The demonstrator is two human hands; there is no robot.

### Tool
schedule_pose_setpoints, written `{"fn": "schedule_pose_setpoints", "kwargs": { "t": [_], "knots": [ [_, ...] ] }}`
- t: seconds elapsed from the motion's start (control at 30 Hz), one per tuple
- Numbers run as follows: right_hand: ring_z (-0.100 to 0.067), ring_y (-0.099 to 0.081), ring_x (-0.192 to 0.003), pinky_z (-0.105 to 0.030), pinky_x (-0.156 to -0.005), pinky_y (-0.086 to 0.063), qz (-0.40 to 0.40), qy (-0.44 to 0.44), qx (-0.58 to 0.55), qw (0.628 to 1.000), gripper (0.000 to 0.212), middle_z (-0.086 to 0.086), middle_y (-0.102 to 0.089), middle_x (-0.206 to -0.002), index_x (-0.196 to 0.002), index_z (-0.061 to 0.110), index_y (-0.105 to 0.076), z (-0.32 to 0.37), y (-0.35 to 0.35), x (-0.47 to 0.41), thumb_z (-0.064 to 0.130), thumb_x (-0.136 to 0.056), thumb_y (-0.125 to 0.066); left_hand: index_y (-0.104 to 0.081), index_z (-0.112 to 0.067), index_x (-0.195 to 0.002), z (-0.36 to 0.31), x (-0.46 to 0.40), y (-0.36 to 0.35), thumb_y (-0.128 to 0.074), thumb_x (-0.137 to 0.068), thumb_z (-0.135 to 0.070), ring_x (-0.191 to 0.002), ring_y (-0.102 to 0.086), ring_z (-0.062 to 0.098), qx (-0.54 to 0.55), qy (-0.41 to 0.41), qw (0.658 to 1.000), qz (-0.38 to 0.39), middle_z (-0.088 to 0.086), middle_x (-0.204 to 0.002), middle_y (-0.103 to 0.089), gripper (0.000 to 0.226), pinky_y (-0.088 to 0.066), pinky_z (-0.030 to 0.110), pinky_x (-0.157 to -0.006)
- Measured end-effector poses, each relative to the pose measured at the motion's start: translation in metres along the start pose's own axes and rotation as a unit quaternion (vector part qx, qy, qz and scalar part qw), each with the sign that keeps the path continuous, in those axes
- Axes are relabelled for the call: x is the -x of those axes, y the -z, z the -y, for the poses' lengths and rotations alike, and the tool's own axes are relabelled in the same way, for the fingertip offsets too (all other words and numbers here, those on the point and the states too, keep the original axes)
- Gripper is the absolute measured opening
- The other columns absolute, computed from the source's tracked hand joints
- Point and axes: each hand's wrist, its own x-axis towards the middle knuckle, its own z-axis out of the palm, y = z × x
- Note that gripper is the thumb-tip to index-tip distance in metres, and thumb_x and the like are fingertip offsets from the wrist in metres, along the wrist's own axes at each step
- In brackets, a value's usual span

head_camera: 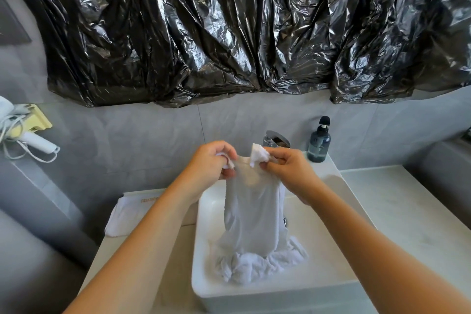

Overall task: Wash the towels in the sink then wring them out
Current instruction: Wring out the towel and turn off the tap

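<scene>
A wet white towel (251,214) hangs over the white rectangular sink (328,275). Its top edge is held up in front of the tap, and its lower end lies bunched in the basin. My left hand (212,164) grips the top left corner of the towel. My right hand (288,167) pinches the top right corner, where a tuft of cloth sticks up. A second white towel (125,214), folded, lies on the counter left of the sink.
A chrome tap (276,139) stands behind the sink, partly hidden by my hands. A dark soap pump bottle (319,144) sits at the back right. A white hairdryer (30,135) hangs on the left wall. Black plastic sheeting (229,28) covers the wall above. Pale counter (407,211) extends right.
</scene>
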Motion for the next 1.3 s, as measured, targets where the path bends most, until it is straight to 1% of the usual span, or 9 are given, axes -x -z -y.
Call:
{"fn": "schedule_pose_setpoints", "kwargs": {
  "t": [0.1,0.2,0.4,0.53,0.73,0.83,0.97,1.13,1.3],
  "knots": [
    [0.000,-0.066,-0.083,-0.018,-0.078,-0.052,0.002,0.029,0.071,0.997,0.037,0.016,-0.072,-0.087,-0.108,0.030,-0.071,-0.009,-0.008,-0.001,0.001,-0.086,-0.067,-0.067,-0.010,-0.073,0.009,0.000,-0.009,-0.062,-0.084,-0.014,-0.074,-0.060,0.023,0.009,0.017,1.000,0.006,0.009,-0.073,-0.064,0.013,-0.055,0.030,-0.073],
    [-0.009,-0.065,-0.082,-0.025,-0.078,-0.054,-0.010,0.032,0.121,0.992,0.039,0.006,-0.067,-0.094,-0.117,0.026,-0.063,-0.014,-0.015,-0.001,0.010,-0.083,-0.073,-0.071,-0.013,-0.080,0.016,0.001,-0.012,-0.078,-0.063,-0.049,-0.073,-0.066,0.020,-0.025,0.006,0.999,0.021,0.007,-0.075,-0.073,0.040,-0.056,0.041,-0.084],
    [0.000,-0.063,-0.073,-0.024,-0.077,-0.054,0.050,-0.029,0.098,0.993,0.078,0.010,-0.054,-0.119,-0.136,0.038,-0.036,-0.030,-0.020,0.002,0.021,-0.075,-0.082,-0.062,-0.022,-0.076,0.019,-0.001,-0.014,-0.058,-0.077,-0.037,-0.084,-0.066,0.034,-0.103,-0.070,0.992,-0.008,0.005,-0.076,-0.071,0.015,-0.056,0.056,-0.080],
    [-0.009,-0.063,-0.096,-0.027,-0.082,-0.053,0.178,-0.113,0.171,0.963,0.050,0.007,-0.065,-0.112,-0.123,0.028,-0.058,-0.046,-0.026,0.009,0.032,-0.078,-0.080,-0.051,-0.020,-0.072,0.016,0.002,-0.016,-0.051,-0.075,-0.038,-0.073,-0.060,0.033,-0.096,-0.084,0.991,-0.034,0.009,-0.071,-0.060,0.019,-0.058,0.052,-0.072],
    [-0.024,-0.066,-0.069,-0.041,-0.071,-0.057,0.098,-0.186,-0.040,0.977,0.018,-0.013,-0.070,-0.079,-0.094,0.005,-0.062,-0.052,-0.043,0.015,0.009,-0.080,-0.074,-0.036,-0.017,-0.065,-0.001,0.005,-0.020,-0.050,-0.069,-0.032,-0.059,-0.033,0.017,-0.109,-0.110,0.982,-0.110,-0.005,-0.060,-0.036,0.021,-0.039,0.038,-0.053],
    [-0.021,-0.056,-0.058,-0.035,-0.062,-0.051,0.091,-0.127,0.137,0.978,0.014,-0.004,-0.062,-0.069,-0.088,0.008,-0.058,-0.049,-0.020,0.006,0.009,-0.078,-0.068,-0.045,-0.020,-0.086,0.008,0.000,-0.014,-0.050,-0.079,-0.020,-0.062,-0.038,0.019,-0.135,-0.101,0.977,-0.129,-0.002,-0.072,-0.042,0.008,-0.035,0.033,-0.056],
    [-0.022,-0.059,-0.073,-0.029,-0.056,-0.044,0.089,-0.072,0.364,0.924,0.013,0.001,-0.063,-0.075,-0.089,0.020,-0.062,-0.042,0.023,-0.003,0.020,-0.076,-0.062,-0.058,-0.037,-0.128,0.036,-0.009,-0.027,-0.037,-0.094,-0.006,-0.082,-0.055,0.024,-0.317,-0.109,0.942,-0.009,-0.001,-0.100,-0.047,0.052,-0.045,0.033,-0.069],
    [-0.020,-0.057,-0.072,-0.029,-0.062,-0.045,0.075,-0.037,0.535,0.841,0.008,0.005,-0.056,-0.073,-0.075,0.027,-0.050,-0.062,0.047,-0.011,0.027,-0.081,-0.055,-0.064,-0.010,-0.111,0.078,-0.028,-0.069,-0.037,-0.093,-0.014,-0.089,-0.052,0.030,-0.436,-0.205,0.875,-0.041,0.008,-0.100,-0.050,0.033,-0.038,0.034,-0.070],
    [-0.022,-0.056,-0.072,-0.030,-0.061,-0.042,0.079,0.034,0.603,0.793,0.006,0.004,-0.056,-0.081,-0.090,0.024,-0.048,-0.138,0.029,-0.011,0.030,-0.089,-0.050,-0.048,-0.018,-0.106,0.157,-0.054,-0.090,-0.048,-0.076,-0.046,-0.097,-0.049,0.026,-0.526,-0.193,0.827,-0.034,0.004,-0.108,-0.050,0.041,-0.040,0.036,-0.076]
  ]
}}
